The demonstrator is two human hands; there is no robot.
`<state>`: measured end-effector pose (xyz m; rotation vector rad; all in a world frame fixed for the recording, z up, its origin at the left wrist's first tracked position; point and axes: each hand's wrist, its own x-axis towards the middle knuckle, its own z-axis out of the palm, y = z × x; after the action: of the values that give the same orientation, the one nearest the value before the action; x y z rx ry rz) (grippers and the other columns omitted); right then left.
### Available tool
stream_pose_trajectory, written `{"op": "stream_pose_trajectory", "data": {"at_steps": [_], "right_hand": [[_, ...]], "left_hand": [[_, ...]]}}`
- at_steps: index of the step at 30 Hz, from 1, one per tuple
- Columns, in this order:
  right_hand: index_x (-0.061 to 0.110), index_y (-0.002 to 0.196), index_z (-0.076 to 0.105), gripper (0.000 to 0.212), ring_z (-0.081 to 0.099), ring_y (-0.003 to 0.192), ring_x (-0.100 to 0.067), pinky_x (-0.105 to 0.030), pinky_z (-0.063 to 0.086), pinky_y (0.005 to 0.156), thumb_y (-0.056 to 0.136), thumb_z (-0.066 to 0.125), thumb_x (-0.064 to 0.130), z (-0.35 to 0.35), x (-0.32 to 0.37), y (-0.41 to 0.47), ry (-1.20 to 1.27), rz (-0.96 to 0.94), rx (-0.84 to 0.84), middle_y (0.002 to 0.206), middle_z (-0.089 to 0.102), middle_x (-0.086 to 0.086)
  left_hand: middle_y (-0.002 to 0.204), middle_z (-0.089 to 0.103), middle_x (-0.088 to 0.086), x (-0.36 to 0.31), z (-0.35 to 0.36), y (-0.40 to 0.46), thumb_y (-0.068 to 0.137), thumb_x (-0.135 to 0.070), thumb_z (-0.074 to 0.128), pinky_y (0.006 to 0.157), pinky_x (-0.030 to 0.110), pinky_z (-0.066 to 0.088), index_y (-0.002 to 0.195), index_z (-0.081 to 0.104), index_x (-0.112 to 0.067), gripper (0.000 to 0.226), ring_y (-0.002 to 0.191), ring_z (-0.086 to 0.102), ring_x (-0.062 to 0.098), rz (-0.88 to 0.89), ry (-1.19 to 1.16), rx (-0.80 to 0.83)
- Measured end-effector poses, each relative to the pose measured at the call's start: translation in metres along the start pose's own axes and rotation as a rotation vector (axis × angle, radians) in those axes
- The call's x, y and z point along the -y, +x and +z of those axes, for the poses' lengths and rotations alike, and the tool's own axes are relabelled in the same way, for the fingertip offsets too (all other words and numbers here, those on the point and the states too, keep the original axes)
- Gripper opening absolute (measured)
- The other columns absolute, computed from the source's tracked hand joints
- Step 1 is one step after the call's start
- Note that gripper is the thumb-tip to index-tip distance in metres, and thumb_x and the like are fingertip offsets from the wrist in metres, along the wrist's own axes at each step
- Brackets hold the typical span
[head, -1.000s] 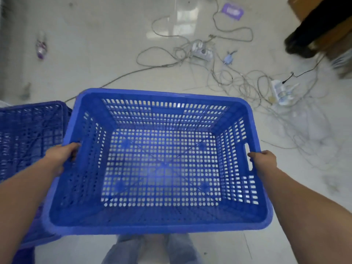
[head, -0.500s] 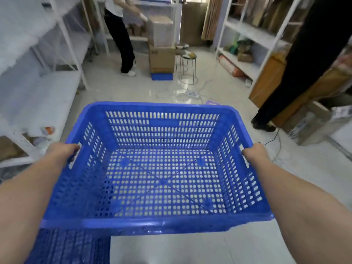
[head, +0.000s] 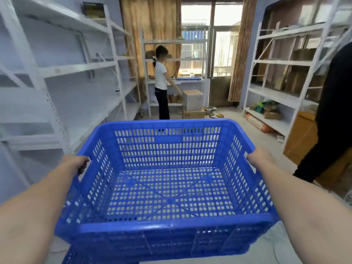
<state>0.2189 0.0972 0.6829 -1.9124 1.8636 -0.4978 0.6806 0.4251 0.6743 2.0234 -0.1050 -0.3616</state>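
I carry an empty blue perforated plastic basket (head: 167,228) in front of me at waist height, its open top facing up. My left hand (head: 77,163) grips the handle slot in its left wall, fingers curled over the rim. On the opposite wall my right hand (head: 260,156) grips the handle slot the same way. Part of a second blue basket (head: 76,257) shows beneath the bottom left corner of the carried one.
White metal shelves (head: 80,67) line the left wall, more shelves (head: 282,61) with cardboard on the right. A person in a white top (head: 162,82) stands at the back by stacked boxes (head: 192,103). Another person in black (head: 329,115) stands close at the right.
The view has swung up from the floor with its cables to the room ahead. The basket has stayed in both hands and has risen away from the second basket at the left.
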Motion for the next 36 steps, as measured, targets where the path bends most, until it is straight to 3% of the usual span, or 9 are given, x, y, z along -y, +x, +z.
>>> {"op": "stream_pose_trajectory", "data": {"at_steps": [3,9,11,16,19,22,25,29,36], "right_hand": [[0.006,0.110,0.061,0.027,0.061,0.095,-0.034,-0.034,0.045,0.073,0.086,0.055,0.017,-0.008,0.023,0.006,0.008,-0.069,0.008,0.104,0.063,-0.015],[0.005,0.112,0.060,0.029,0.062,0.102,-0.035,-0.037,0.048,0.079,0.086,0.057,0.018,-0.002,0.055,0.006,-0.031,-0.203,0.056,0.102,0.062,-0.015],[0.004,0.105,0.058,0.022,0.061,0.101,-0.036,-0.036,0.045,0.076,0.088,0.057,0.016,0.006,0.066,0.001,-0.032,-0.255,0.087,0.089,0.057,-0.014],[0.003,0.107,0.060,0.024,0.059,0.091,-0.034,-0.035,0.042,0.070,0.087,0.056,0.018,0.036,0.102,-0.021,-0.077,-0.429,0.205,0.095,0.058,-0.016],[0.003,0.103,0.061,0.026,0.062,0.095,-0.037,-0.038,0.046,0.071,0.085,0.058,0.022,0.064,0.133,-0.043,-0.078,-0.536,0.285,0.102,0.063,-0.020],[0.000,0.109,0.060,0.031,0.061,0.104,-0.038,-0.039,0.050,0.079,0.087,0.058,0.021,0.084,0.164,-0.084,-0.101,-0.621,0.339,0.111,0.063,-0.021],[-0.003,0.115,0.060,0.036,0.061,0.107,-0.039,-0.039,0.051,0.083,0.087,0.057,0.020,0.106,0.194,-0.134,-0.113,-0.707,0.392,0.117,0.063,-0.023],[0.000,0.116,0.059,0.035,0.061,0.108,-0.038,-0.039,0.050,0.084,0.088,0.057,0.021,0.137,0.230,-0.211,-0.104,-0.821,0.469,0.118,0.062,-0.022],[0.004,0.115,0.061,0.033,0.063,0.106,-0.035,-0.039,0.051,0.086,0.088,0.057,0.021,0.195,0.278,-0.360,-0.104,-0.961,0.575,0.115,0.065,-0.017]], "left_hand": [[0.020,0.034,0.005,-0.003,-0.024,-0.013,0.085,0.003,0.059,0.041,0.017,0.031,0.054,0.040,-0.003,0.038,0.015,0.026,0.014,0.001,-0.032,-0.071],[0.020,0.034,0.003,0.028,-0.076,-0.048,0.088,-0.001,0.057,0.035,0.011,0.030,0.060,0.041,-0.002,0.032,0.012,0.026,0.012,-0.074,-0.094,-0.177],[0.020,0.034,0.003,0.047,-0.092,-0.065,0.090,-0.003,0.055,0.032,0.008,0.028,0.069,0.041,-0.002,0.025,0.012,0.025,0.011,-0.122,-0.107,-0.194],[0.021,0.033,0.004,0.091,-0.133,-0.128,0.092,-0.005,0.054,0.048,0.025,0.023,0.055,0.040,-0.004,0.039,0.013,0.025,0.013,-0.217,-0.082,-0.359],[0.023,0.036,0.006,0.125,-0.173,-0.160,0.089,-0.004,0.059,0.049,0.027,0.028,0.057,0.042,-0.003,0.036,0.026,0.033,0.017,-0.280,-0.117,-0.481],[0.024,0.038,0.006,0.158,-0.218,-0.192,0.086,-0.004,0.063,0.050,0.028,0.030,0.058,0.042,-0.002,0.036,0.044,0.037,0.019,-0.326,-0.145,-0.601],[0.027,0.042,0.009,0.192,-0.265,-0.225,0.085,-0.004,0.065,0.050,0.028,0.033,0.059,0.044,0.001,0.034,0.038,0.041,0.020,-0.368,-0.147,-0.699],[0.054,0.049,0.014,0.239,-0.330,-0.264,0.085,-0.003,0.064,0.054,0.031,0.035,0.060,0.047,0.002,0.031,0.049,0.041,0.023,-0.414,-0.167,-0.848],[0.023,0.043,0.002,0.323,-0.444,-0.333,0.084,-0.007,0.067,0.040,0.021,0.040,0.060,0.052,0.001,0.029,0.022,0.042,0.019,-0.544,-0.178,-0.994]]}}
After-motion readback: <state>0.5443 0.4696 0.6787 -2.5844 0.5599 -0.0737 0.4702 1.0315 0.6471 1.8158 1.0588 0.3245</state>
